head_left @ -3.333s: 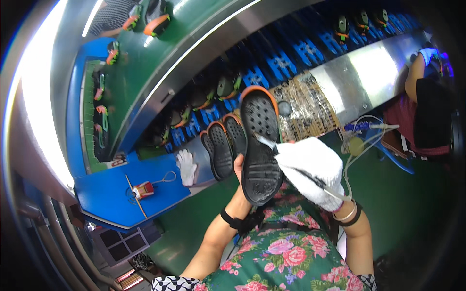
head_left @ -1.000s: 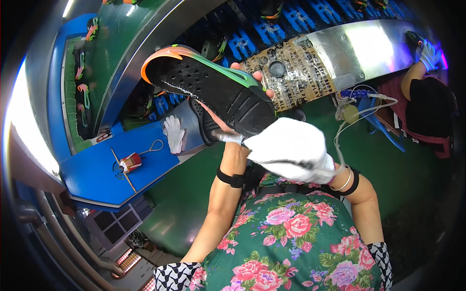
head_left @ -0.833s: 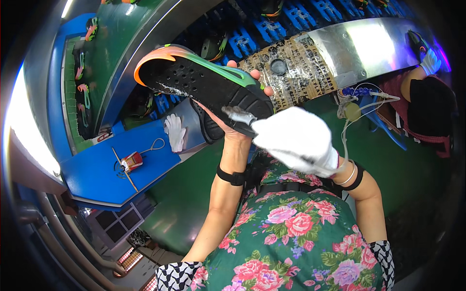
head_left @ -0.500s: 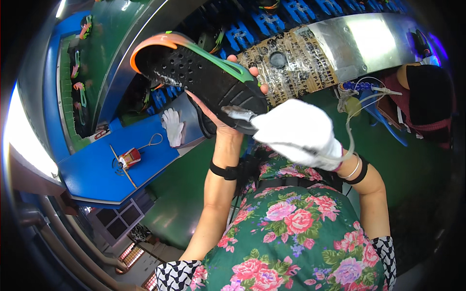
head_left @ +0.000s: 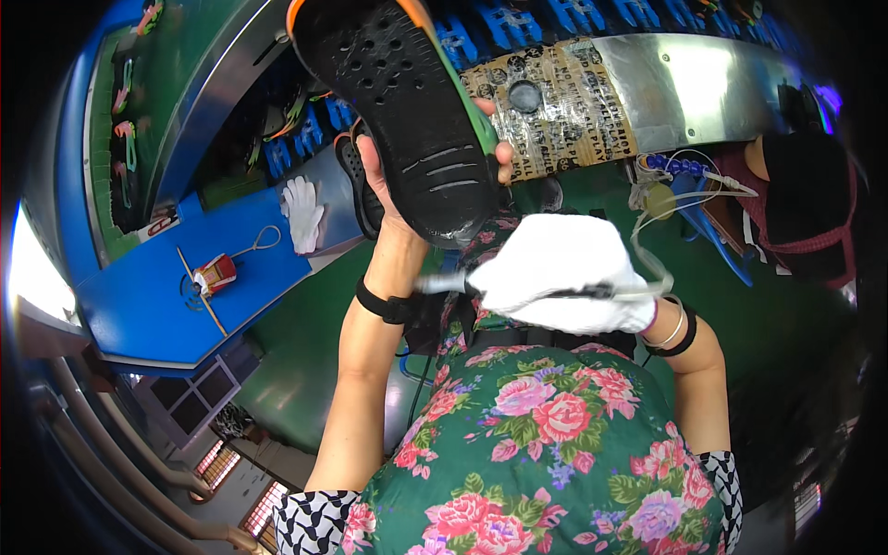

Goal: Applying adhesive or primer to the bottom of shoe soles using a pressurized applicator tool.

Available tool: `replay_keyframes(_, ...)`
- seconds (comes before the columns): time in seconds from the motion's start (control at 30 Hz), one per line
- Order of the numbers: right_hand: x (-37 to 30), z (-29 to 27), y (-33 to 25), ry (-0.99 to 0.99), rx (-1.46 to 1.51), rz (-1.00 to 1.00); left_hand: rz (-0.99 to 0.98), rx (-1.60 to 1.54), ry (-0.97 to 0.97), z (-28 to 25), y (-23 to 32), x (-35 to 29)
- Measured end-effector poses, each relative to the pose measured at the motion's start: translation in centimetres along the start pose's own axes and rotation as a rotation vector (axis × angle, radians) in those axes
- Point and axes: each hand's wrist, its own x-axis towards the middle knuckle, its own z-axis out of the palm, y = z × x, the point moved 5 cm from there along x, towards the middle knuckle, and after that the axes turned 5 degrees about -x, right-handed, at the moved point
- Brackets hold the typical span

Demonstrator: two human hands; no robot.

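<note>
A black shoe sole (head_left: 421,148) with an orange and green rim stands tilted up in my left hand (head_left: 398,217). My bare fingers wrap round its sides, the thumb on the left edge and fingertips on the right. Wet, shiny marks show on its holes and grooves. My right hand (head_left: 560,273), in a white glove, is closed round a brush (head_left: 444,284), whose bristle end is smeared by motion. This brush is below the sole, apart from it, near my left wrist. A clear tube (head_left: 664,264) runs from the glove to the right.
A blue table (head_left: 139,305) at left bears a white glove (head_left: 303,217) and a small red container (head_left: 215,275). Ahead, tape-covered cardboard (head_left: 578,111) lies on a metal ledge (head_left: 689,88), below a row of blue holders. A person in maroon (head_left: 786,217) is at right.
The sole has been raised and turned more upright. My right hand has drawn the brush off the sole, down and to the left.
</note>
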Motion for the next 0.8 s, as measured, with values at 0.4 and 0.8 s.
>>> replay_keyframes(0.4,-0.2,1.2,-1.4,-0.088,-0.267,-0.167,-0.222,0.426,0.185,-0.7,2.2,-0.7)
replay_keyframes(0.8,-0.1,1.1,-1.5,-0.151,-0.28,-0.187,-0.281,0.501,0.378,-1.0,3.0,-1.7)
